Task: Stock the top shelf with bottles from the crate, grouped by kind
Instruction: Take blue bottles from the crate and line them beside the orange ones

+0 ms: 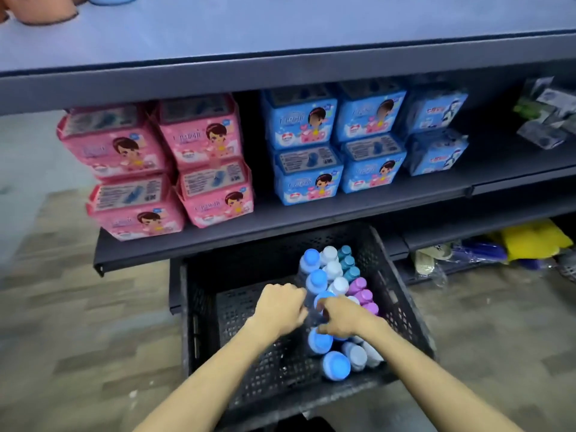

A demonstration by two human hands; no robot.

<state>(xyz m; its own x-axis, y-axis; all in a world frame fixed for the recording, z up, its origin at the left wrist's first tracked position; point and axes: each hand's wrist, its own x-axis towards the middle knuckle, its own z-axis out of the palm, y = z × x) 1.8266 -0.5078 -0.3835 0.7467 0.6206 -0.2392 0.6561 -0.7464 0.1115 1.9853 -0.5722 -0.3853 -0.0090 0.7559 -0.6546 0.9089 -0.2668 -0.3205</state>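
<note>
A black perforated crate (202, 307) stands on the floor below the shelves. Upright bottles fill its right half: several with blue caps (318, 279), several with white or grey caps (338, 286), three with teal caps (347, 263) and three with purple caps (363, 296). Both hands are down in the crate. My left hand (280, 308) curls round a clear blue-capped bottle in the left row. My right hand (341, 318) grips the neck of a blue-capped bottle (322, 299) beside it. The top shelf (280, 29) is a pale blue surface, with something orange and something blue at its far left edge.
The middle shelf (280, 219) holds stacked pink packs (156, 169) on the left and blue packs (339, 145) in the middle. Small wrapped goods (548, 113) lie at its right end. A yellow pack (533, 238) and bagged items sit low on the right.
</note>
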